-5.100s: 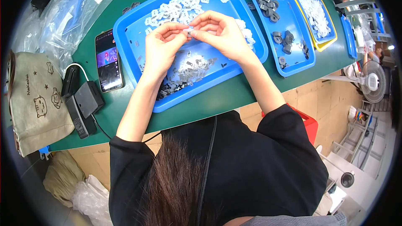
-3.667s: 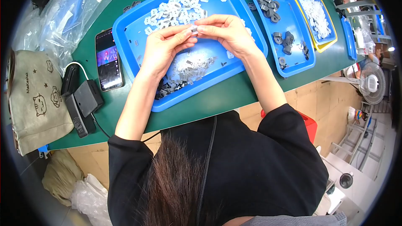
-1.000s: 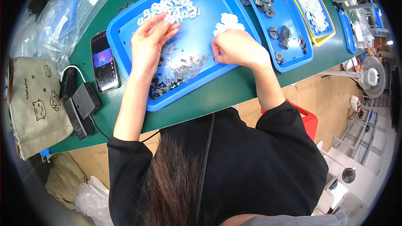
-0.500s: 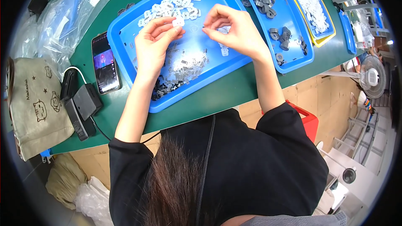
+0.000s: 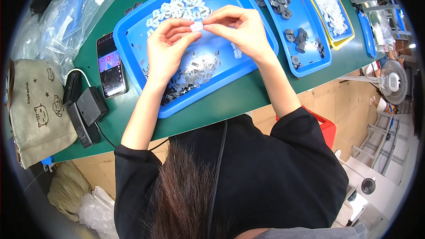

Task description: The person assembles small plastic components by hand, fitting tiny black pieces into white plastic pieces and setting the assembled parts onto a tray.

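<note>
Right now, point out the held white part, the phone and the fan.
White part (image 5: 196, 26): head view, on its visible face.
Phone (image 5: 111, 64): head view, on the middle of its lit screen.
Fan (image 5: 393, 82): head view, on the hub of its round head.

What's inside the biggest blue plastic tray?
Small white pieces heaped toward the far side; small silvery pieces and black pieces nearer. The bare left hand and bare right hand cover parts; what's beneath is hidden.
</note>
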Motion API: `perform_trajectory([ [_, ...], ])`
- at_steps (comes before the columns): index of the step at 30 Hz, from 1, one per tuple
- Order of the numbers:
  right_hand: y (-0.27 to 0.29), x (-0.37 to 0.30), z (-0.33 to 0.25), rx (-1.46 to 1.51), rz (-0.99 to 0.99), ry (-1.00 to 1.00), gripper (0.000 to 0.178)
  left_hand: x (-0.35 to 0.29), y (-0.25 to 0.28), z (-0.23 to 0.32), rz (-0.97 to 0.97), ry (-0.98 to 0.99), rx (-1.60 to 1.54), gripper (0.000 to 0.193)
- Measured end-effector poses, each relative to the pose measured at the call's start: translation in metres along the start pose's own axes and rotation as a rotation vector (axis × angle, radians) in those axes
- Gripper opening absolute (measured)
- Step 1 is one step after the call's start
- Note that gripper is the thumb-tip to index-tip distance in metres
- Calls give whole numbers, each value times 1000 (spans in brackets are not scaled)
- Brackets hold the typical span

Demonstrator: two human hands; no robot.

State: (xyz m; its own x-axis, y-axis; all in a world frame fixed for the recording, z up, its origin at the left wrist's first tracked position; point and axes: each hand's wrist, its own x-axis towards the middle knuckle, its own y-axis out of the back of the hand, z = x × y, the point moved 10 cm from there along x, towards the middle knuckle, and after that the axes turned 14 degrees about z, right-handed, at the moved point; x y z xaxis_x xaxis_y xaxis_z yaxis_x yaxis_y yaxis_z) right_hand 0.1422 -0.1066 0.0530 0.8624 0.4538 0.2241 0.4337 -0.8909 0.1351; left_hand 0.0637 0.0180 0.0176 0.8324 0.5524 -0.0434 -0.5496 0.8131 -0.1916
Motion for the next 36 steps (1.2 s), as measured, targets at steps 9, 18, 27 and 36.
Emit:
perform_trajectory([
  [9, -14, -2, -3, -32, -94, 29, 28, -3, -1, 4, 23, -154, 155, 21],
  [18, -14, -1, 20, 46, -138, -151, 34, -4, -9, -3, -69, -76, 95, 19],
  [27, -32, -7, 27, 188, -190, -212, 32, 0, -1, -13, -12, 45, 19, 16],
  [36, -38, -9, 29, 137, -226, -153, 29, 1, 5, -22, -20, 126, 21, 14],
])
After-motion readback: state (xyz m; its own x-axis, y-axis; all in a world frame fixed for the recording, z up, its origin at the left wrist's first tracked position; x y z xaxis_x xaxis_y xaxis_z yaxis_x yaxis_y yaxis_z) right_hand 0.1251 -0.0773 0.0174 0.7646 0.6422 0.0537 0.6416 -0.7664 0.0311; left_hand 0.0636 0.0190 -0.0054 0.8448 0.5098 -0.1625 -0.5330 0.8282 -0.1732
